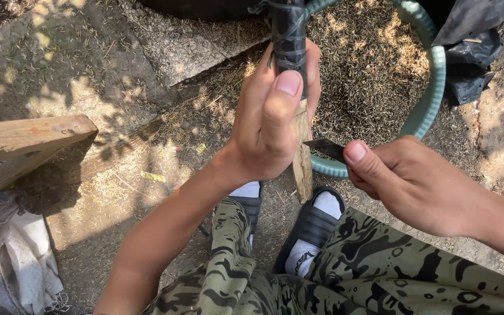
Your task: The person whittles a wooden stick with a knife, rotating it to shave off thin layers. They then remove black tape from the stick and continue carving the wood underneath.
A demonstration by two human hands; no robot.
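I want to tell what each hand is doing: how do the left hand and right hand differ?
The left hand wraps a tape-wound wooden stick, held upright; the right hand pinches a small dark blade beside the stick. The left hand sits higher, the right hand lower. Both are bare and closed on something.

The stick [302,157] is pale bare wood, rough-grained, its upper part wrapped in glossy black tape [289,32]. Beside it, the blade [326,148] looks like dull dark metal. Behind the stick, the basin [433,87] is smooth green plastic with a slight sheen. Left of the stick lie a rough wooden plank [24,137] and matt grey cloth [18,256]. Below it, camouflage trousers [374,268] are matt woven fabric.
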